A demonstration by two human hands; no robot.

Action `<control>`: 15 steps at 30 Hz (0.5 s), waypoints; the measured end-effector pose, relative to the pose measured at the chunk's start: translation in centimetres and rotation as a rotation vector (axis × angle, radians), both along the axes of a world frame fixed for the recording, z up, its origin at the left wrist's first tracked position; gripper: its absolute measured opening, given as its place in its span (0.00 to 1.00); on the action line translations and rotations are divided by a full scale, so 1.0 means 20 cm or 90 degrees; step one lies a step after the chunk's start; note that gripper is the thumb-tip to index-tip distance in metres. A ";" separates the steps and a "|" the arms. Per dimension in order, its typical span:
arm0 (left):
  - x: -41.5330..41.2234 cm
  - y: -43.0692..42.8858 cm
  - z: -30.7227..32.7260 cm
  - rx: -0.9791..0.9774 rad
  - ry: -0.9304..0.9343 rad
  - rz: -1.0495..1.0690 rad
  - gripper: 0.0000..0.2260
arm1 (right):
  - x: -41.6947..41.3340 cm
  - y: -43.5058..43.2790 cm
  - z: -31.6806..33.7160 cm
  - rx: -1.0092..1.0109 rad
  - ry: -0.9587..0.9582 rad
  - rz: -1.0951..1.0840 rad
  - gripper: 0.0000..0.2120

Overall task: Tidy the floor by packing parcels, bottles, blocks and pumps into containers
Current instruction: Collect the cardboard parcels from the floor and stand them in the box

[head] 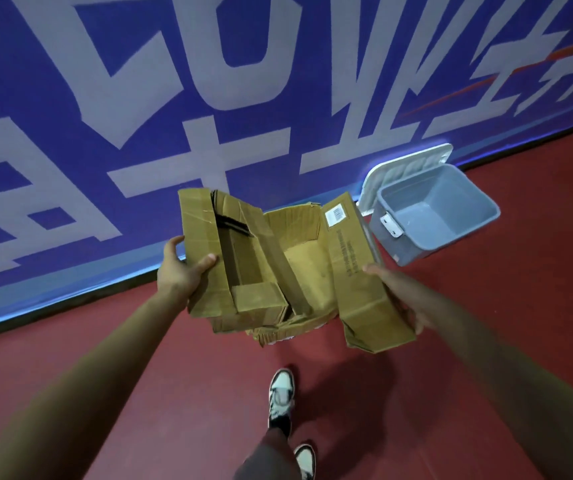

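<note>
A worn brown cardboard box point(298, 268) hangs in the air in front of me, its flaps open and its inside bare. My left hand point(181, 271) grips the left flap, thumb on top and fingers curled round its outer edge. My right hand point(406, 299) holds the right flap, which carries a white barcode label, with the thumb on top and fingers underneath. To the right, a grey plastic tub point(465, 237) stands on the floor with nothing inside it.
The tub's white lid point(399, 171) leans behind it against a blue wall banner point(139, 98) with large white letters. The floor is red point(485, 341). My feet in black-and-white sneakers point(281, 396) are below the box.
</note>
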State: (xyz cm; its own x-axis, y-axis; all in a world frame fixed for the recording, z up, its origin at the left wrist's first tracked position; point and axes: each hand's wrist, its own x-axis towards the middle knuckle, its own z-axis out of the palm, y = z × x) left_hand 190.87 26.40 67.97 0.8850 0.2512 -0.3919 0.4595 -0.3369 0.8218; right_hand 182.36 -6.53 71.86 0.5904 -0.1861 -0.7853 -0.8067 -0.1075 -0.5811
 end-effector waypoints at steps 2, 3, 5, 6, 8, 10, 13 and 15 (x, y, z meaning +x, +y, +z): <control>0.14 -0.04 -0.11 0.012 0.022 0.001 0.31 | 0.15 -0.03 -0.10 0.009 -0.013 0.013 0.14; 0.21 -0.06 -0.17 0.020 0.033 -0.003 0.31 | 0.23 -0.04 -0.18 0.015 -0.017 0.017 0.14; 0.37 -0.10 -0.35 0.041 0.055 -0.007 0.31 | 0.42 -0.04 -0.37 0.009 -0.028 0.032 0.17; 0.43 -0.12 -0.45 0.048 0.062 -0.005 0.30 | 0.52 -0.03 -0.47 0.006 -0.035 0.035 0.19; 0.53 -0.15 -0.67 0.062 0.076 0.000 0.29 | 0.67 -0.02 -0.70 0.000 -0.023 0.031 0.22; 0.59 -0.19 -0.88 0.075 0.093 0.017 0.29 | 0.79 0.00 -0.93 0.005 -0.031 0.044 0.25; 0.69 -0.25 -1.20 0.095 0.129 0.036 0.29 | 0.92 0.03 -1.28 0.033 -0.031 0.081 0.23; 0.76 -0.28 -1.41 0.102 0.143 0.035 0.27 | 0.99 0.04 -1.51 0.052 -0.026 0.119 0.21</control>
State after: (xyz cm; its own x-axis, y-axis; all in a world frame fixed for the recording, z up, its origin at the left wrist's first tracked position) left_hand 205.98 20.82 39.85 0.7637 0.3711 -0.5283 0.6455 -0.4244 0.6350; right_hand 202.18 -5.76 41.64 0.6404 -0.0072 -0.7680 -0.7529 -0.2035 -0.6259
